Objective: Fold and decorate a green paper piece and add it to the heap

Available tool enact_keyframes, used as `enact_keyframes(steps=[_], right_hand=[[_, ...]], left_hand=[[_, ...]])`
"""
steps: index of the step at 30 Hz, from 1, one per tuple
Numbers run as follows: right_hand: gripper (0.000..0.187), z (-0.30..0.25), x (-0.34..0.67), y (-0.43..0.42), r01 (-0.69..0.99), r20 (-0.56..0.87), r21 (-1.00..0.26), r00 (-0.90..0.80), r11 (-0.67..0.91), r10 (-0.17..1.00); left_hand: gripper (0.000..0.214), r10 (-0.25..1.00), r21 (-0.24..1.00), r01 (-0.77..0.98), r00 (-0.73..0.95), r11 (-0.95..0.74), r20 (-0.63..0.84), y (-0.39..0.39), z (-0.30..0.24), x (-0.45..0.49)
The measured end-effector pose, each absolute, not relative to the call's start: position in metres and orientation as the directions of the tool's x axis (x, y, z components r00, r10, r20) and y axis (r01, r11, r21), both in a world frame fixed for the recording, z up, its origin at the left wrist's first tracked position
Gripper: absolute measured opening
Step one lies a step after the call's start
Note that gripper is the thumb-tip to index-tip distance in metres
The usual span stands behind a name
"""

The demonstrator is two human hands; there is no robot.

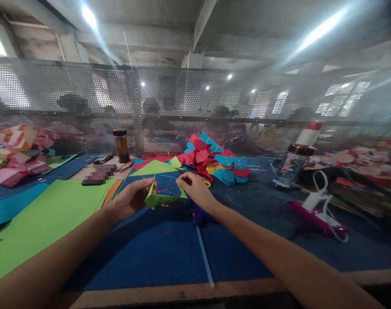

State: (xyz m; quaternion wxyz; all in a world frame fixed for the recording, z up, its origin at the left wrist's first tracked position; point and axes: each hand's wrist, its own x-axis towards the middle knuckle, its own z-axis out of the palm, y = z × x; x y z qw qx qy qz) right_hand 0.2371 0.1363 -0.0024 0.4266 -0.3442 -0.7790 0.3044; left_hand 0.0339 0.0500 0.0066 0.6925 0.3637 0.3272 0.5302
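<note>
Between my two hands is a folded strip of green paper [165, 200], bent up at both ends and held just above the blue table. Fingers and thumb of my left hand [132, 198] pinch its left end. At its right end, my right hand [195, 189] has thumb and fingertips closed on the paper. Tiny coloured paper bits [165, 191] lie on the table behind and below the strip. A dark blue object [199, 213] sits beneath my right wrist, with a clear stick [204, 256] running from it toward the table edge; its kind is partly hidden.
Green paper sheets [50, 219] lie at left, a phone [99, 174] behind them. A dark-lidded bottle [121, 146] stands farther back. Red and blue folded papers [214, 159] are heaped behind my right hand. At right are a clear bottle [293, 167] and a purple glue gun [317, 219].
</note>
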Motion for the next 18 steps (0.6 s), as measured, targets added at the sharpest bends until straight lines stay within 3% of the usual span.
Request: enact_keyframes(steps=[11, 18], right_hand=[[0.012, 0.005, 0.237, 0.126, 0.140, 0.536, -0.748, -0.450, 0.649, 0.715], [0.023, 0.012, 0.232, 0.104, -0.020, 0.560, -0.723, -0.602, 0.691, 0.569]], left_hand=[[0.031, 0.927, 0.866, -0.444, 0.371, 0.228, -0.054, 0.049, 0.004, 0.032], [0.026, 0.943, 0.890, -0.408, 0.325, 0.205, -0.068, 0.045, 0.005, 0.039]])
